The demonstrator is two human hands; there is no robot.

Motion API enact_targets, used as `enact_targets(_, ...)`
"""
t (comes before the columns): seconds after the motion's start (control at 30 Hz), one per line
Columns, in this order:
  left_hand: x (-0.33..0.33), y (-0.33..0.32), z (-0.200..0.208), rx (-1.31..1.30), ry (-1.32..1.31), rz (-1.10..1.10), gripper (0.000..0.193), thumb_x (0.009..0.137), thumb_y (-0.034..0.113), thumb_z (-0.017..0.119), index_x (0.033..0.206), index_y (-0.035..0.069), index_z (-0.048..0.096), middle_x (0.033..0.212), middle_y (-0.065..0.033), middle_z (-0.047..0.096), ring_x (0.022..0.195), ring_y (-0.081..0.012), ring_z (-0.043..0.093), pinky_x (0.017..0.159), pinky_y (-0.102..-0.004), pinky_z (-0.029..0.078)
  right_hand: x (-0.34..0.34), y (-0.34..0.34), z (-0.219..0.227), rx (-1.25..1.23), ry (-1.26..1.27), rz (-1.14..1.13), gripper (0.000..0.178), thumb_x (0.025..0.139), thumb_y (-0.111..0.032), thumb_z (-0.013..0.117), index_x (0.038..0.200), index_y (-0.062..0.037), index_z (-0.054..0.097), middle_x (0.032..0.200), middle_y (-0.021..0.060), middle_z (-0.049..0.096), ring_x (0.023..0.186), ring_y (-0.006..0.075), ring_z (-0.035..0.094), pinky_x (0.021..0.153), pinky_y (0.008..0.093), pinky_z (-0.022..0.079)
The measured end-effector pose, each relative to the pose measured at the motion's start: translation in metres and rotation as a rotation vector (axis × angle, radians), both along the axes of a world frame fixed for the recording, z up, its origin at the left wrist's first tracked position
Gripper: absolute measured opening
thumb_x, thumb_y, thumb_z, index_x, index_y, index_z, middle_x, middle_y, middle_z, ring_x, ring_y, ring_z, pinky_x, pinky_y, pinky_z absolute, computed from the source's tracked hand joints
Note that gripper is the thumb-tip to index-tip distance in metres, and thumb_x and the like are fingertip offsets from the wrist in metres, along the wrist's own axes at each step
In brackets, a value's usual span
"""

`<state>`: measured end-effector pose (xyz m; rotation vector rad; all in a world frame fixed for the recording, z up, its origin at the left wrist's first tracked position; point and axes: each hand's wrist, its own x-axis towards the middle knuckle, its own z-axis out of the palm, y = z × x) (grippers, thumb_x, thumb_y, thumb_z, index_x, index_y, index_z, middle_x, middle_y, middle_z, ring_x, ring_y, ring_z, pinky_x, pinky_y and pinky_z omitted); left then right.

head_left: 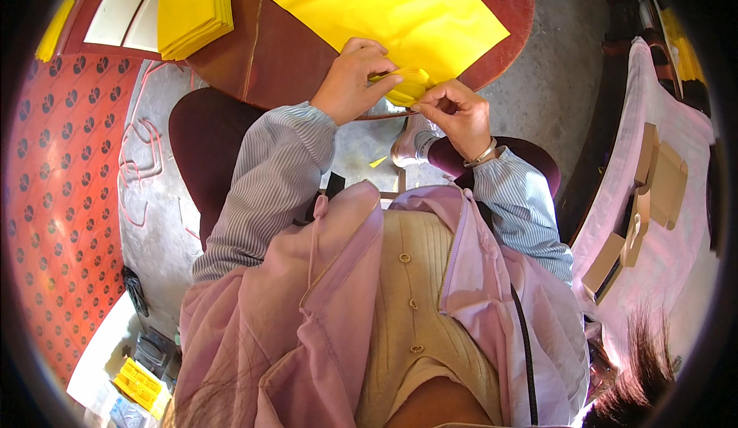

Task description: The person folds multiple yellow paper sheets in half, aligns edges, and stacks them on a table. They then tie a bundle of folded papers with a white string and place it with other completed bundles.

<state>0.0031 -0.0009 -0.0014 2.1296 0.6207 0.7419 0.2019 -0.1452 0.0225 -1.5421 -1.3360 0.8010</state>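
A large sheet of yellow paper (384, 13) lies on the round reddish-brown table (269, 51), its far part flat. At the table's near edge a small piece of yellow paper (407, 88) is curled and folded in layers between my hands; whether it joins the large sheet I cannot tell. My left hand (356, 82) grips it from the left, thumb on the near side and fingers behind. My right hand (460, 114), with a bracelet at the wrist, pinches its lower right end between thumb and finger.
A stack of yellow paper (194, 13) rests at the table's left. On the right, open cardboard boxes (653, 189) lie on a pink cloth (615, 151). A red patterned sheet (65, 189) stands left, beside pinkish tubing (142, 147) on the concrete floor. A yellow scrap (377, 162) lies below the table.
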Motion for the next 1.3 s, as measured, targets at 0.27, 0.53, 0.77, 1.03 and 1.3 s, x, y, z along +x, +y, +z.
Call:
enact_targets(0.27, -0.001, -0.001, 0.001, -0.004, 0.008, -0.024, 0.018, 0.092, 0.015, 0.081, 0.104, 0.003, 0.077, 0.111, -0.0147, 0.072, 0.119, -0.0288, 0.063, 0.082, -0.0346, 0.058, -0.002, 0.000, 0.001, -0.013, 0.020, -0.032, 0.013, 0.086, -0.004, 0.086, 0.091, -0.0008, 0.075, 0.083, 0.0012, 0.070, 0.067, 0.0049, 0.061, 0.060, 0.0226, 0.049)
enact_targets(0.53, -0.002, 0.001, 0.003, 0.028, 0.033, -0.035, 0.017, 0.091, 0.015, 0.081, 0.104, 0.003, 0.078, 0.107, -0.0129, 0.074, 0.120, -0.0305, 0.062, 0.090, -0.0381, 0.055, 0.000, 0.000, 0.002, 0.082, -0.097, 0.019, 0.012, 0.086, -0.005, 0.085, 0.097, -0.0018, 0.080, 0.082, 0.0049, 0.071, 0.063, 0.0083, 0.063, 0.058, 0.0249, 0.049)
enact_targets(0.77, -0.005, 0.002, 0.010, -0.068, 0.048, -0.090, 0.022, 0.088, 0.007, 0.075, 0.109, 0.009, 0.081, 0.110, -0.0093, 0.074, 0.127, -0.0305, 0.056, 0.096, -0.0394, 0.053, -0.002, 0.001, 0.002, -0.033, 0.030, -0.018, 0.010, 0.085, -0.005, 0.086, 0.092, -0.0007, 0.079, 0.079, 0.0041, 0.071, 0.062, 0.0064, 0.062, 0.056, 0.0244, 0.048)
enact_targets(1.03, -0.007, 0.004, 0.013, -0.109, 0.075, -0.132, 0.031, 0.084, 0.006, 0.071, 0.113, 0.012, 0.081, 0.112, -0.0062, 0.073, 0.130, -0.0304, 0.052, 0.104, -0.0396, 0.049, -0.003, 0.000, 0.001, -0.041, 0.019, -0.016, 0.009, 0.085, -0.003, 0.086, 0.092, 0.0000, 0.079, 0.078, 0.0033, 0.070, 0.062, 0.0059, 0.062, 0.056, 0.0231, 0.048)
enact_targets(1.3, -0.008, 0.005, 0.012, -0.095, 0.069, -0.140, 0.029, 0.084, 0.010, 0.078, 0.113, 0.013, 0.081, 0.112, -0.0053, 0.073, 0.130, -0.0306, 0.052, 0.109, -0.0413, 0.045, -0.004, 0.000, 0.007, -0.006, 0.007, 0.007, 0.010, 0.086, -0.002, 0.085, 0.094, 0.0000, 0.079, 0.082, 0.0035, 0.071, 0.066, 0.0061, 0.063, 0.059, 0.0231, 0.050)
